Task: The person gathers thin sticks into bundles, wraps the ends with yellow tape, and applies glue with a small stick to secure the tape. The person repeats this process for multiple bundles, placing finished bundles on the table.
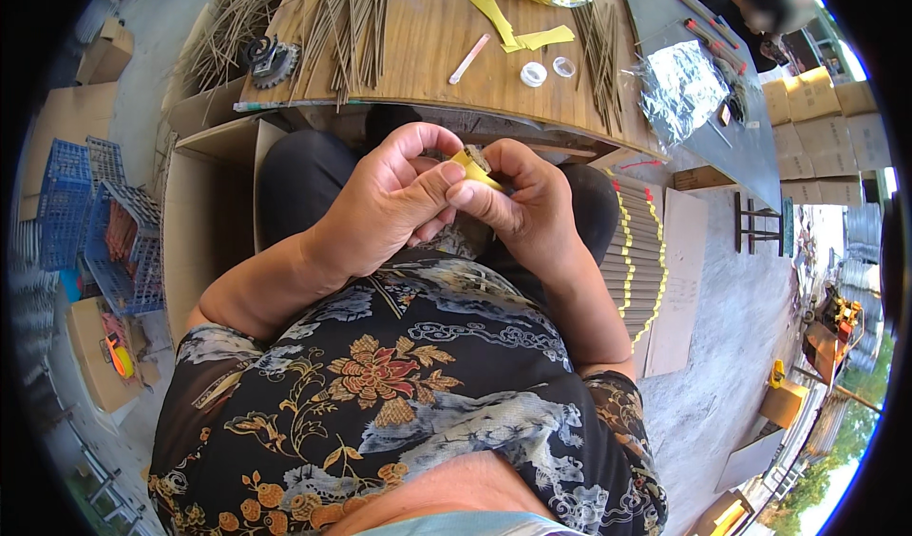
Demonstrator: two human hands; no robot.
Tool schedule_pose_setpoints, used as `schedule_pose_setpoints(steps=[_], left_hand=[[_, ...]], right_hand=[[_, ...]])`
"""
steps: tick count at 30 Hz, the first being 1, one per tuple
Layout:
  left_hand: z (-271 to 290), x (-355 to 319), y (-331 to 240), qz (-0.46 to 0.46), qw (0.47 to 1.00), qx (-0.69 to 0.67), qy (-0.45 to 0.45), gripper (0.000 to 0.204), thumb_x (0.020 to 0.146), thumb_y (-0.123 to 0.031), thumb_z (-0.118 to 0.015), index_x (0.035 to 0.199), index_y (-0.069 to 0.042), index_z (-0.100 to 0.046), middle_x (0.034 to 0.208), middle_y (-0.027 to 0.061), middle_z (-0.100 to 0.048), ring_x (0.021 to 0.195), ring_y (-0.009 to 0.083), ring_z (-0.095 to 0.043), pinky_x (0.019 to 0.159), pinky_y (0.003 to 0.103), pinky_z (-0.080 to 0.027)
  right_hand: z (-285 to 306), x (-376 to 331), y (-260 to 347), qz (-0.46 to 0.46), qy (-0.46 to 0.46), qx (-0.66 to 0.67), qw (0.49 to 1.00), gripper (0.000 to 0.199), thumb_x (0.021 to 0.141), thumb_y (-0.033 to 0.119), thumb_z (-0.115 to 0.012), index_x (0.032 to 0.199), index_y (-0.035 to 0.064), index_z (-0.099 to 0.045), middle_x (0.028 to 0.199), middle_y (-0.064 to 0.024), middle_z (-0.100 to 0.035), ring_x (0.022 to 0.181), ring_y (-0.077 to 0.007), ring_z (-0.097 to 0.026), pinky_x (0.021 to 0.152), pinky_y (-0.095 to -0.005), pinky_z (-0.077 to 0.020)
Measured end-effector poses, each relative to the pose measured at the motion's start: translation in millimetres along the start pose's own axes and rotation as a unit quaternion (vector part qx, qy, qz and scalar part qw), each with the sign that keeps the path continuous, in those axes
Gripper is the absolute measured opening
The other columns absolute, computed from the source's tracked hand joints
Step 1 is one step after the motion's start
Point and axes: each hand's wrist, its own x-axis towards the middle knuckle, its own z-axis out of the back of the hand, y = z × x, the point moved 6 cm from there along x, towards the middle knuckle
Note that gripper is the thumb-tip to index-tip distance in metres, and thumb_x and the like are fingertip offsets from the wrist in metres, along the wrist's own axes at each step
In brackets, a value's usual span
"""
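In front of my lap, a bundle of thin brown sticks (476, 158) points its end up between my hands; most of its length is hidden. A yellow paper strip (466, 167) lies around the bundle near that end. My left hand (404, 180) is closed on the bundle and strip, thumb against the paper. From the other side, my right hand (518, 189) pinches the strip with thumb and fingers. On the wooden table (427, 23) ahead are loose yellow strips (492, 16), brown sticks (361, 33) and a small white round tub (533, 74).
A metal toothed device (274, 64) sits at the table's left corner. Left of my legs stands an open cardboard box (211, 213). Yellow-banded stick bundles (641, 261) lie to the right. Blue crates (119, 242) are farther left. Another person (746, 9) is at the far right.
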Motion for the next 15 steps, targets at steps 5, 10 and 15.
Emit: schedule_pose_setpoints(steps=[5,10,15], left_hand=[[5.1,-0.5,-0.2,0.004,0.997,-0.034,0.068,0.024,0.089,-0.023,-0.047,0.105,-0.005,-0.042,0.081,0.0053,-0.052,0.057,0.0089,-0.047,0.044,0.017,-0.037],[2.5,-0.6,0.2,0.020,0.992,-0.077,0.093,0.024,0.090,-0.024,-0.046,0.106,-0.007,-0.042,0.083,0.0060,-0.051,0.060,0.0107,-0.048,0.044,0.019,-0.038],[1.3,1.0,2.9,0.041,0.985,-0.119,0.120,0.023,0.090,-0.024,-0.046,0.107,-0.008,-0.042,0.083,0.0065,-0.050,0.061,0.0121,-0.049,0.043,0.019,-0.038]], right_hand=[[-3.1,3.5,3.9,0.063,0.022,0.057,0.996,0.029,0.078,0.023,-0.065,0.068,0.0008,-0.049,0.060,-0.0046,-0.045,0.056,-0.0109,-0.041,0.050,-0.0242,-0.0371],[-0.3,4.7,13.4,0.131,0.040,0.049,0.989,0.024,0.079,0.020,-0.064,0.070,0.0020,-0.051,0.063,-0.0054,-0.049,0.057,-0.0136,-0.047,0.051,-0.0254,-0.0392],[1.2,6.9,10.7,0.210,0.041,0.059,0.975,0.020,0.078,0.018,-0.064,0.071,0.0030,-0.052,0.066,-0.0057,-0.053,0.059,-0.0153,-0.050,0.053,-0.0256,-0.0408]])
